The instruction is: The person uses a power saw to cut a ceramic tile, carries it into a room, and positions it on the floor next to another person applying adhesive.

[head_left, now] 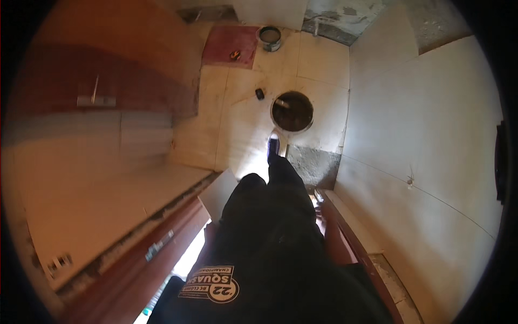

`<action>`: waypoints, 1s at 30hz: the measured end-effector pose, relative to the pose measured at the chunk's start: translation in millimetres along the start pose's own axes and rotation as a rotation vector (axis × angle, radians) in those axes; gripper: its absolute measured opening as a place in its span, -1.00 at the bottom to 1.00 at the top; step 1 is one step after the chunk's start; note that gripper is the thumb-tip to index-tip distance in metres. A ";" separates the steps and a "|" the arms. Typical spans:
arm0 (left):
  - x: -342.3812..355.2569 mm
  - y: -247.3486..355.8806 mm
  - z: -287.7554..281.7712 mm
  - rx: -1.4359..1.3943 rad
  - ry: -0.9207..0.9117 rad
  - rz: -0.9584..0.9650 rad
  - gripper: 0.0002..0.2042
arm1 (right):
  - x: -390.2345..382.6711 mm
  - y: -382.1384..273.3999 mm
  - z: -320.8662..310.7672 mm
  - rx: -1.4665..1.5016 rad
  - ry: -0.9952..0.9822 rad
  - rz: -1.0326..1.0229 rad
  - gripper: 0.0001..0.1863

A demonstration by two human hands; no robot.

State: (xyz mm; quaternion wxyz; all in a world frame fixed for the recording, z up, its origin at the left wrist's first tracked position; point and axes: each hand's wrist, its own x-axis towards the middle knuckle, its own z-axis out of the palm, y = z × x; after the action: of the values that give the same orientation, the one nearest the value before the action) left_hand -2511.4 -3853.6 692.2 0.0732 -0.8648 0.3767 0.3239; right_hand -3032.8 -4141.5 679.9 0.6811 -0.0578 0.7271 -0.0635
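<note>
A pale rectangular tile (217, 195) is upright beside my left thigh. My left hand (209, 229), mostly hidden against my dark clothing, is at the tile's lower edge and appears to grip it. On the other side, my right hand (320, 212) hangs low by my right thigh, near the door frame. Its fingers are dim and smeared, and nothing can be made out in them. Ahead of my shoe (274, 141) stands a round bucket (292, 112) with dark contents and a light stick-like thing inside.
A smaller bucket (270, 38) stands farther off, by a reddish board (229, 47) with a small orange-and-black thing on it. A small black object (259, 94) lies on the tiled floor. A reddish door frame (340, 232) flanks me; a grey bare patch (313, 164) lies right of my foot.
</note>
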 end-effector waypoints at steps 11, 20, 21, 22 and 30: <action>165.9 236.9 -192.5 0.117 -0.105 0.129 -0.58 | -5.4 -240.1 15.2 0.104 0.168 -0.273 -0.71; 349.4 318.9 -266.6 0.160 -0.137 0.304 -0.57 | -42.4 -199.0 56.0 0.281 0.322 -0.022 -0.68; 364.1 326.4 -273.2 0.172 -0.143 0.317 -0.57 | -45.9 -202.2 62.2 0.297 0.328 -0.016 -0.68; 377.8 334.0 -279.6 0.181 -0.146 0.310 -0.57 | -48.1 -206.1 68.0 0.345 0.343 -0.043 -0.67; 433.2 394.2 -336.4 0.161 -0.176 0.314 -0.61 | -26.2 -249.9 100.9 0.457 0.338 -0.111 -0.72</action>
State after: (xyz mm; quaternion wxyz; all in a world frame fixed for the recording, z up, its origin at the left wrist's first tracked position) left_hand -2397.6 -4518.1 734.1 0.1234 -0.7550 0.5240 0.3744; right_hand -2931.0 -4384.7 741.9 0.5410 0.0686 0.7930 -0.2716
